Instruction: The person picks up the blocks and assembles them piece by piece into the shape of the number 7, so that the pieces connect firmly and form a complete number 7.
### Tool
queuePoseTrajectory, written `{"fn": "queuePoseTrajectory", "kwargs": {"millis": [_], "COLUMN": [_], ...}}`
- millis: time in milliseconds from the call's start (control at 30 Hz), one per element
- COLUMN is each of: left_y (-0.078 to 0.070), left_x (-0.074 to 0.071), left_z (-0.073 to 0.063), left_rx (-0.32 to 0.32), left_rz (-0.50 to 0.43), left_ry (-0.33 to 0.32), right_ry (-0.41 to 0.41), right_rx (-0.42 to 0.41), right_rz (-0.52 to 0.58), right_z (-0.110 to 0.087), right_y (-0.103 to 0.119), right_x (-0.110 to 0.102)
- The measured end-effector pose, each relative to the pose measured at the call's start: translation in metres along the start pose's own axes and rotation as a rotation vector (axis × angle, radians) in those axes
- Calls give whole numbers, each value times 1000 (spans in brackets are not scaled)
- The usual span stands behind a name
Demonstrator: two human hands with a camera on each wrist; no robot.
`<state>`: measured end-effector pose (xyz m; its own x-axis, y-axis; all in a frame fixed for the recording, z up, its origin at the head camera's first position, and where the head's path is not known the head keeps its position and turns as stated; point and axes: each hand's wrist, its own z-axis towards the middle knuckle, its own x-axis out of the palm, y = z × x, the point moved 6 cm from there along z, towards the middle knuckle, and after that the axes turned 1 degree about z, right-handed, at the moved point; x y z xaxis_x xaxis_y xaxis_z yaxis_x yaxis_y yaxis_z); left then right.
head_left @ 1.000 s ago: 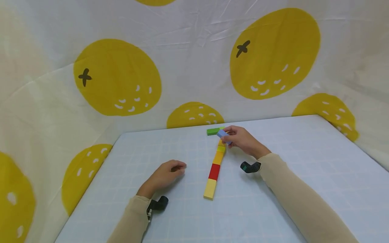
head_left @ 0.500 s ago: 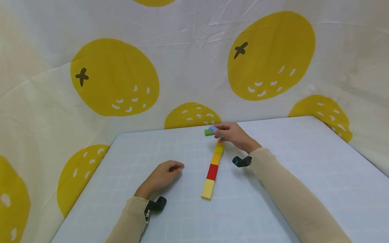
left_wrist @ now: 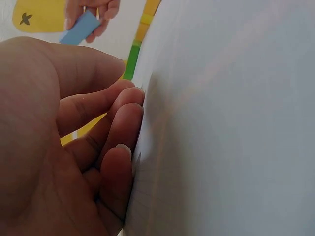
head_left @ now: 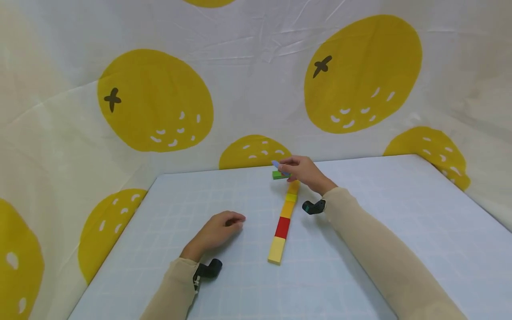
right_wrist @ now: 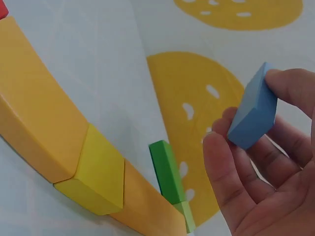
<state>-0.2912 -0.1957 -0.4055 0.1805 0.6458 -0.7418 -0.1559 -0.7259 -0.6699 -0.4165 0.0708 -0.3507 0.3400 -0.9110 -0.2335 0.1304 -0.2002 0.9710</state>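
Note:
My right hand (head_left: 302, 170) pinches a blue block (right_wrist: 256, 109) between thumb and fingers, raised above the far end of a row of blocks. Below it lies a green block (head_left: 280, 175), with a light green block (right_wrist: 185, 215) at its end. From there the row runs toward me: an orange block (right_wrist: 146, 199), a yellow block (right_wrist: 96, 169), another orange block (head_left: 287, 209), a red block (head_left: 282, 227) and a pale yellow block (head_left: 277, 250). Left of the row, my left hand (head_left: 218, 231) rests on the table with loosely curled fingers, holding nothing.
A pale blue checked cloth covers the table (head_left: 192, 195). Just behind its far edge hangs a white curtain (head_left: 256, 89) printed with large yellow fruit. Black wrist cameras sit on the left wrist (head_left: 209, 269) and right wrist (head_left: 314, 207).
My right hand has carried the blue block left and farther away, to above the green block, turning the block on the way. The left hand and the row have stayed put.

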Motion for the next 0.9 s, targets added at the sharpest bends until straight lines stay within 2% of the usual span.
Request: {"fn": "queuePoseTrajectory", "kwargs": {"millis": [233,467,667,900], "left_y": [3,0,-1,-2], "left_x": [2,3,2,0], "left_z": [2,4,3,0], "left_rx": [-3,-9,7,13], "left_rz": [5,7,22,21], "left_ry": [6,12,11,3], "right_ry": [17,27,42,30], "right_rx": [2,-2,-8,0], "right_rz": [-53,-103,-120,-207], "right_z": [14,18,25,35], "right_y": [-3,-2,-1,-2], "right_x": [4,7,12,15]}}
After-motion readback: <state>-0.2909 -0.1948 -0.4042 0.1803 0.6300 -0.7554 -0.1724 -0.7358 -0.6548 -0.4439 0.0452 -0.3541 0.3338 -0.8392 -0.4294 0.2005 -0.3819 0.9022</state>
